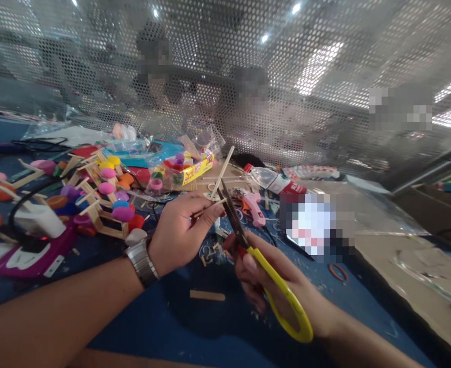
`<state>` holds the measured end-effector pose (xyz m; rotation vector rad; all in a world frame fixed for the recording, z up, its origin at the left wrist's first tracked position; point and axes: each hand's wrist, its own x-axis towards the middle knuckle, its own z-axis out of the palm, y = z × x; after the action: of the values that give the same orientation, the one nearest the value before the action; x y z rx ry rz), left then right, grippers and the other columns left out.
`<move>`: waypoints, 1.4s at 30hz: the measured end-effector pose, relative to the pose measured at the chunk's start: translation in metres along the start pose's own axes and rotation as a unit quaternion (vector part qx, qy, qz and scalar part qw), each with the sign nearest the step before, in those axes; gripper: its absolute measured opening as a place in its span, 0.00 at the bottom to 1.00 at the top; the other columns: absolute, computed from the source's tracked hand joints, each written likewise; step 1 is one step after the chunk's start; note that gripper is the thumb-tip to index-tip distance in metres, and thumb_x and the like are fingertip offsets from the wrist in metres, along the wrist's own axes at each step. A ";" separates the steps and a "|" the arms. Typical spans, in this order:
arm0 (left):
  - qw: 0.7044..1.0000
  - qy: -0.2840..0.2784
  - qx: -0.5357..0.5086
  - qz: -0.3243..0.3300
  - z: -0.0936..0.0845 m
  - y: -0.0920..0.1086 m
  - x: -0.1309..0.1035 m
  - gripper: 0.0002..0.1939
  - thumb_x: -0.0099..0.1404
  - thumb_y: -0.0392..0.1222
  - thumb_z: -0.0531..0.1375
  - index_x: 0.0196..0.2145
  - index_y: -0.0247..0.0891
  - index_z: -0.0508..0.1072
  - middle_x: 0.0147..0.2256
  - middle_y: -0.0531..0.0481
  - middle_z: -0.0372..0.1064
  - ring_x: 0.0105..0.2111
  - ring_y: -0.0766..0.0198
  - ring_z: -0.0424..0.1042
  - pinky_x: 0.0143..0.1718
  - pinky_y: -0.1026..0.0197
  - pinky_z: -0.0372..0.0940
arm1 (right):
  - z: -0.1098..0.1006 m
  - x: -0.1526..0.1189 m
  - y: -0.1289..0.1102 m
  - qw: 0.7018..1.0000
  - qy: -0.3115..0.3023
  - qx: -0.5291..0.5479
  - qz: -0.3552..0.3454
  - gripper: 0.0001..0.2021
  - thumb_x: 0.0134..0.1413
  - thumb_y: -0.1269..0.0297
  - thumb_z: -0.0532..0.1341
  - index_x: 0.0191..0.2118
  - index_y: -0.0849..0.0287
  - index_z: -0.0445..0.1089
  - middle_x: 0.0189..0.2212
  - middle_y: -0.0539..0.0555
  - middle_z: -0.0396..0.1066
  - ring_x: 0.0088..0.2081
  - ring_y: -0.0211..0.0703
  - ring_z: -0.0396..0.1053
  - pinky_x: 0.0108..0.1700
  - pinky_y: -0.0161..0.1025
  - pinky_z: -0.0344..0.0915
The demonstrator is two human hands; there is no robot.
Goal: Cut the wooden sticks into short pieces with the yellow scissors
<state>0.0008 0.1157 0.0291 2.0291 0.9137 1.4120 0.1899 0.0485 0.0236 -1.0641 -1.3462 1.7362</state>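
Near the middle of the view my left hand [185, 230], with a metal watch at its wrist, pinches thin wooden craft sticks [222, 171]. One stick slants up and away; another points right toward the scissors. My right hand [266, 268] is closed round a pair of scissors [283, 301] with yellow handles. Their dark blades stand a little apart, close by the end of the lower stick; I cannot tell whether they touch it. Below the hands a short piece of craft stick [207, 295] lies on the blue table [141, 327].
Left are stick frames with coloured discs [105, 209] and a purple power strip [37, 255] with a white plug. Beyond my hands lie a pink glue gun [254, 205] and a plastic bottle [275, 181]. Cardboard [398, 260] and a rubber band [338, 273] are right. Perforated metal stands behind.
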 end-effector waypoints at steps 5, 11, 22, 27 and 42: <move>1.000 0.003 0.004 0.002 0.000 0.001 0.000 0.15 0.72 0.41 0.58 0.26 0.37 0.72 0.25 0.54 0.66 0.29 0.68 0.66 0.33 0.63 0.61 | -0.003 0.002 0.003 1.000 -0.017 -0.010 -0.006 0.24 0.60 0.40 0.59 0.49 0.54 0.60 0.21 0.39 0.53 0.16 0.27 0.53 0.17 0.26 0.55; 1.000 0.011 0.012 -0.011 0.000 0.002 0.000 0.14 0.72 0.42 0.57 0.29 0.37 0.73 0.27 0.53 0.67 0.29 0.67 0.66 0.34 0.62 0.61 | -0.003 0.001 0.004 1.000 0.010 0.015 -0.022 0.23 0.58 0.41 0.62 0.48 0.54 0.62 0.22 0.40 0.53 0.17 0.27 0.54 0.18 0.27 0.53; 1.000 0.007 0.023 -0.001 -0.001 0.001 0.000 0.16 0.72 0.43 0.58 0.26 0.37 0.70 0.26 0.53 0.65 0.29 0.67 0.65 0.32 0.61 0.60 | 0.000 -0.001 -0.002 0.999 0.014 -0.019 -0.025 0.23 0.59 0.42 0.62 0.47 0.56 0.63 0.21 0.41 0.54 0.19 0.29 0.53 0.20 0.27 0.55; 1.000 0.015 0.014 0.001 -0.001 0.001 0.000 0.14 0.71 0.43 0.58 0.28 0.38 0.72 0.27 0.52 0.67 0.31 0.65 0.67 0.35 0.59 0.62 | 0.001 -0.001 -0.004 0.999 0.033 -0.027 -0.029 0.24 0.58 0.41 0.62 0.48 0.56 0.65 0.22 0.41 0.53 0.19 0.30 0.51 0.20 0.28 0.55; 1.000 0.009 0.019 -0.003 -0.002 0.003 0.000 0.14 0.71 0.42 0.57 0.27 0.38 0.72 0.29 0.50 0.70 0.31 0.64 0.68 0.35 0.59 0.63 | 0.000 -0.001 -0.006 0.998 0.044 -0.037 -0.021 0.24 0.56 0.41 0.64 0.46 0.56 0.66 0.21 0.41 0.53 0.19 0.30 0.51 0.20 0.28 0.54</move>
<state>-0.0004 0.1133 0.0319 2.0426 0.9596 1.4211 0.1907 0.0486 0.0298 -1.1317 -1.3777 1.6012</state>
